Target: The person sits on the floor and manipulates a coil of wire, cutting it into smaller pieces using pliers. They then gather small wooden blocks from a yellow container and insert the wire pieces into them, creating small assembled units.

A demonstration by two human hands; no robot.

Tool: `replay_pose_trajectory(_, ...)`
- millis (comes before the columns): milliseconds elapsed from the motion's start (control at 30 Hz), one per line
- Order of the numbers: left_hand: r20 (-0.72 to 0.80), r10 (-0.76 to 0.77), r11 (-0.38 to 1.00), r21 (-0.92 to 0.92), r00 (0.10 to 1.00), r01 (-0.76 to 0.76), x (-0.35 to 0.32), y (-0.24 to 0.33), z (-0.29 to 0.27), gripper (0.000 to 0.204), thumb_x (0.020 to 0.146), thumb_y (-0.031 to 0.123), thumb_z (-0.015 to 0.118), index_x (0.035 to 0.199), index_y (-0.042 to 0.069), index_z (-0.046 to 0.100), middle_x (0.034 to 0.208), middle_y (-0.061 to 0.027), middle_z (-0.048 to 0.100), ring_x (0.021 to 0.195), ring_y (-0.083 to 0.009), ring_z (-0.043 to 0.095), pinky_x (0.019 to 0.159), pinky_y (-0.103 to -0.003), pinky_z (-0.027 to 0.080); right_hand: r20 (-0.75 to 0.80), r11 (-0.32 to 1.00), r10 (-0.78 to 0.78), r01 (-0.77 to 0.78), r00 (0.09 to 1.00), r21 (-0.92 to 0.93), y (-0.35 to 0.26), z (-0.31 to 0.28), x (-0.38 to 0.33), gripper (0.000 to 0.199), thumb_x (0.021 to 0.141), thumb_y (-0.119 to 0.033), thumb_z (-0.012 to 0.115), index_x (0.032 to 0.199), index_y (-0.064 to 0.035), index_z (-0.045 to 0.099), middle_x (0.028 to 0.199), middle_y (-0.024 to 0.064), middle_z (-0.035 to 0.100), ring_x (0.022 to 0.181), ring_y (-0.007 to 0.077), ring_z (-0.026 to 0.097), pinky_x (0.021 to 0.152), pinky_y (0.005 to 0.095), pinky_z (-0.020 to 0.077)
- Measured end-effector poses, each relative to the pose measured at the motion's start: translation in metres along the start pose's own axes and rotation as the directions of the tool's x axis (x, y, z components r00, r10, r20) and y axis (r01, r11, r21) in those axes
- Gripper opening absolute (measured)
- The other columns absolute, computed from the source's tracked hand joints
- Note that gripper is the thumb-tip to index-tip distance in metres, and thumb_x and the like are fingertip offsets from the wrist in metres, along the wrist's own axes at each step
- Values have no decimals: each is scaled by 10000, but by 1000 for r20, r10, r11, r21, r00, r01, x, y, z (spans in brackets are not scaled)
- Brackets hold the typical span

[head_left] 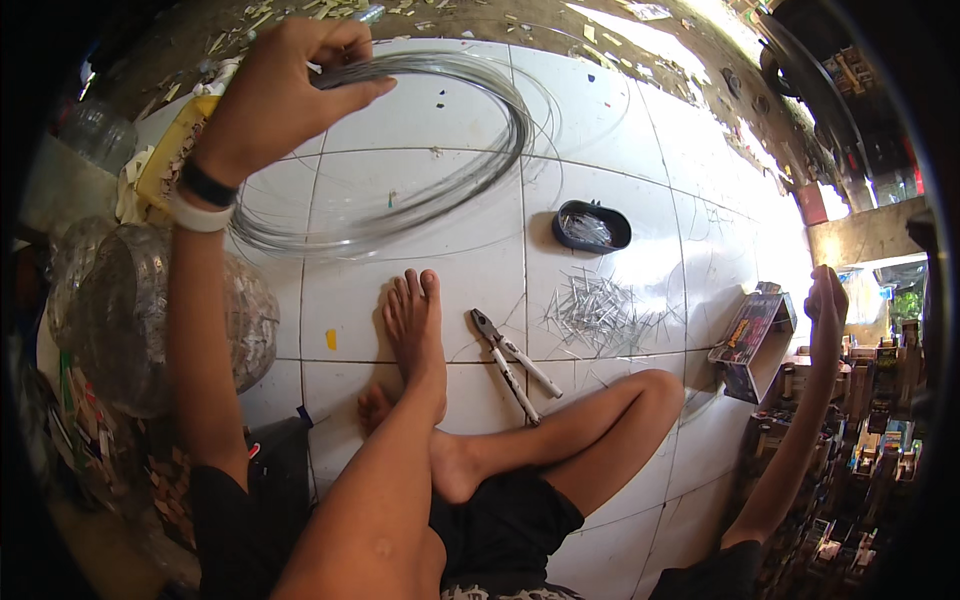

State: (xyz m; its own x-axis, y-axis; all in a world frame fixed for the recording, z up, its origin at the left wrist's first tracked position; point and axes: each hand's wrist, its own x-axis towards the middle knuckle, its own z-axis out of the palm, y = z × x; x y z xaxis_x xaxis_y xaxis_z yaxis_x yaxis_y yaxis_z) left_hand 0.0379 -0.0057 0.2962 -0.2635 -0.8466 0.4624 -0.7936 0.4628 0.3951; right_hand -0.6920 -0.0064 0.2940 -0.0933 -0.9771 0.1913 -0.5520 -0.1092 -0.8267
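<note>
While left hand [285, 85] pinches wire coil [400, 170] at upper rim, loop hangs right and down over white tiled floor [440, 290]; right hand [825, 300] far right, well apart, grip unclear; pliers [515, 365] by foot [415, 330].

The left hand [290, 85] is raised and pinches the rim of a large coil of thin steel wire [400, 170] held above the white tiled floor [600, 120]. The right hand [826, 300] is stretched out to the side, closed, near an open cardboard box [752, 340]. Between the bare feet and the box lie white-handled pliers [512, 362], a heap of cut wire pieces [600, 312] and a small dark oval tray [592, 226].
</note>
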Motion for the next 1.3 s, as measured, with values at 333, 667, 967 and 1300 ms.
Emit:
replay_pose_trajectory(333,69,-117,990,91,991,111,-19,0,34,446,997,297,775,778,-39,579,607,-97,417,597,-162,344,573,-370,333,216,992,-61,83,974,-93,25,-53,-62,320,1019,-327,770,1126,-33,705,734,-65,517,685,31,455,604,237,339)
replay_pose_trajectory(667,42,24,1000,-6,999,-23,-2,65,44,313,992,211,748,850,-56,664,631,-207,529,551,-285,450,588,-417,402,228,939,-195,249,954,-236,-107,49,-62,686,990,-264,792,1554,-32,477,979,16,645,948,126,617,928,321,517)
replay_pose_trajectory(967,155,-33,999,2,987,33,-1,97,47,238,972,224,738,902,-4,744,744,-245,670,708,-427,664,717,-482,530,180,769,-331,376,926,-516,-159,95,-11,203,1010,-86,756,1212,-77,774,764,-56,583,728,29,502,687,226,407)
replay_pose_trajectory(1300,-190,89,995,53,978,-80,-5,83,6,305,948,235,829,1016,-55,762,849,-218,742,720,-304,710,719,-386,538,168,531,-668,622,725,-576,-222,63,19,345,1035,-256,767,1325,-72,731,1099,75,793,1056,135,731,899,322,585)
